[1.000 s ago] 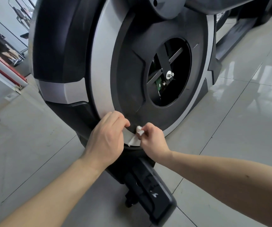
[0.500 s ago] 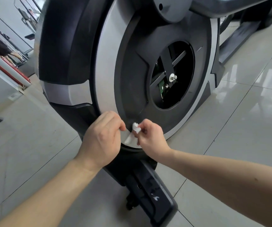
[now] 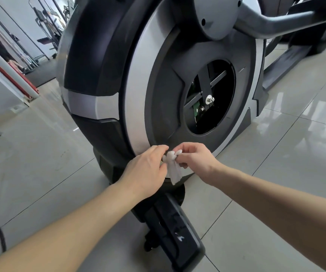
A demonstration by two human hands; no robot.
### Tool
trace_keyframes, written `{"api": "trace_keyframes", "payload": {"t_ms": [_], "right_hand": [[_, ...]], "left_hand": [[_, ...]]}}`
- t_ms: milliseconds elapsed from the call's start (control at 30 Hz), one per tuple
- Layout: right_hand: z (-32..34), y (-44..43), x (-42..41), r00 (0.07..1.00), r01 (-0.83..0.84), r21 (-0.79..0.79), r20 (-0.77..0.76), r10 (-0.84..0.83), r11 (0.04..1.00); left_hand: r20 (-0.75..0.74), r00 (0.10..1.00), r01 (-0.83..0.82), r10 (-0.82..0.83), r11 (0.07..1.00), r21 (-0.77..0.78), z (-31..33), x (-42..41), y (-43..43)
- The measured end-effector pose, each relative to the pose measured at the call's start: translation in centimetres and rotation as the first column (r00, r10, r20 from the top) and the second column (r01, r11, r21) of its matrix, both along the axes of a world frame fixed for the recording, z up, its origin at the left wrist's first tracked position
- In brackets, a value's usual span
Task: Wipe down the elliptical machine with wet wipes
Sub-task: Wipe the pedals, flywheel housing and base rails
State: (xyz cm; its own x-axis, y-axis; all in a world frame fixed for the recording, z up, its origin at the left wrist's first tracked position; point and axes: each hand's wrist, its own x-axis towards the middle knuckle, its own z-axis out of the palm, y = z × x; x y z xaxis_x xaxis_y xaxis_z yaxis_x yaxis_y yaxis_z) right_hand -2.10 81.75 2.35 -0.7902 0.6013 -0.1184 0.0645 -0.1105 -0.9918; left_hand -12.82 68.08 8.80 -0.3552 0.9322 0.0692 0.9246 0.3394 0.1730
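The white wipe point(image 3: 173, 169) was held between both hands, in front of the lowest part of the wheel housing of the elliptical machine point(image 3: 99, 55). Its upper end was bunched into a small wad; the remainder hung down as a loose, creased tail that overlapped the bottom edge of the housing.

The right hand point(image 3: 194, 160) gripped the bunched upper end, with the fingers curled round it and the thumb closed against them. The left hand point(image 3: 145, 170) was just beside it, back of the hand upward, fingers curled; its fingertips pinched the left corner of the wad. Both forearms were bare and reached in from below.

Whether the wipe touched the housing at that moment could not be determined.

Directly above the hands, a broad silver ring point(image 3: 136, 107) ran round a dark disc point(image 3: 164, 107). The disc contained a round opening point(image 3: 217, 114), inside which black cross bars and a bright bolt point(image 3: 209, 99) were visible. A grey crank arm point(image 3: 266, 20) extended from the hub at the top toward the right.

Below the hands, a black base foot point(image 3: 179, 238) projected toward the viewer and rested on the floor point(image 3: 276, 154), which was glossy pale tile. Other gym equipment stood well apart at the upper left, too blurred to identify.
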Motion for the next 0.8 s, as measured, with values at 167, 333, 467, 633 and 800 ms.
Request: {"api": "trace_keyframes", "payload": {"t_ms": [167,333,467,633,800], "right_hand": [[0.4,0.2,0.1,0.995,0.027,-0.022,-0.092,-0.029,0.999],[-0.1,-0.4,-0.7,0.988,0.145,0.105,0.036,-0.149,0.984],[-0.4,-0.7,-1.6,0.961,0.195,0.089,0.181,-0.208,0.977],[-0.9,-1.1,-2.9,0.917,0.322,-0.003,0.25,-0.311,0.947],[0.1,-4.9,-4.8,0.929,0.369,0.039,0.031,-0.37,0.929]], "left_hand": [[0.035,0.999,0.01,-0.015,0.99,0.141,0.3,0.3,0.0],[-0.033,0.999,0.023,-0.018,0.986,0.168,0.4,0.5,0.0],[-0.096,0.995,0.02,-0.01,0.994,0.106,0.4,0.4,-0.5],[-0.13,0.991,0.024,-0.013,0.996,0.084,0.4,0.0,-0.8],[-0.111,0.993,0.055,-0.039,0.987,0.149,0.7,-0.6,-0.7]]}}
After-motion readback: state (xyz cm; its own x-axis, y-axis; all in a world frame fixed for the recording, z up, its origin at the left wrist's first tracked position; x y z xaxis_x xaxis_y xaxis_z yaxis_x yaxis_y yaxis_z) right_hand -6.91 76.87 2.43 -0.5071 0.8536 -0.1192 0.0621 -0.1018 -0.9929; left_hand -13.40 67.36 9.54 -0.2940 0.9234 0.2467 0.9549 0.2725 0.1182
